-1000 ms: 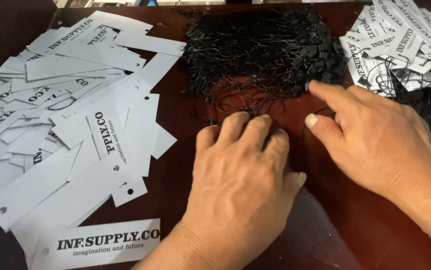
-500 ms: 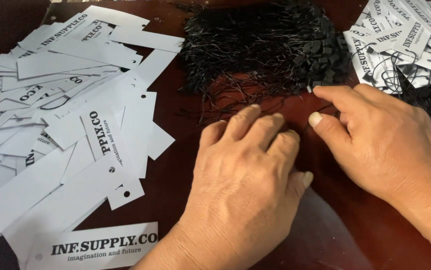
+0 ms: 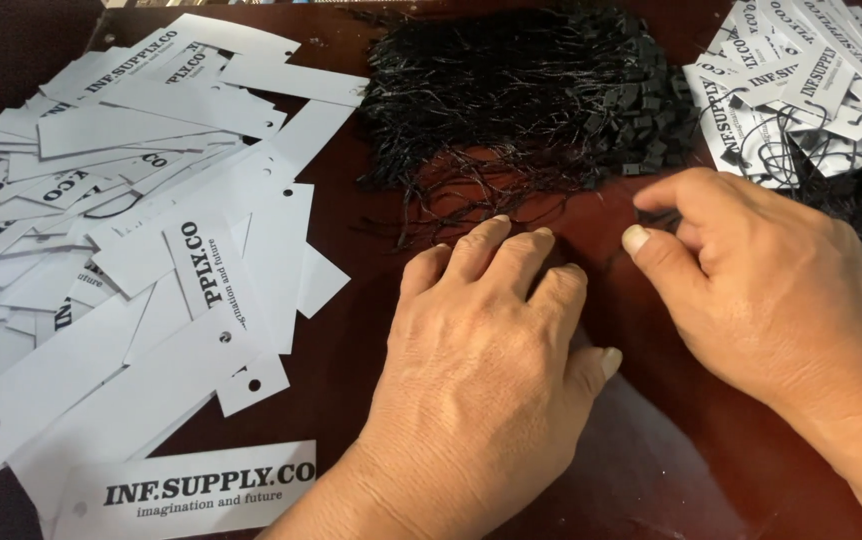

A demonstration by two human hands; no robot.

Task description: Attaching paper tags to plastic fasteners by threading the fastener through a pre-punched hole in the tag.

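My left hand (image 3: 491, 350) lies flat, palm down, on the dark red-brown table (image 3: 671, 470). Its fingertips rest on loose strands at the near edge of a heap of black string fasteners (image 3: 521, 100). To its right, my right hand (image 3: 761, 290) has thumb and curled forefinger pinched on a thin black string (image 3: 654, 216) at the heap's lower right edge. The two hands sit close together without touching.
Several white paper tags with punched holes (image 3: 131, 230) lie spread over the left half of the table, one long tag (image 3: 191, 490) near the front edge. At the far right is a pile of white tags with black strings through them (image 3: 801, 80).
My right hand's fingers, stretched out flat before, have curled into a pinch on a string. My left hand has stayed almost in place.
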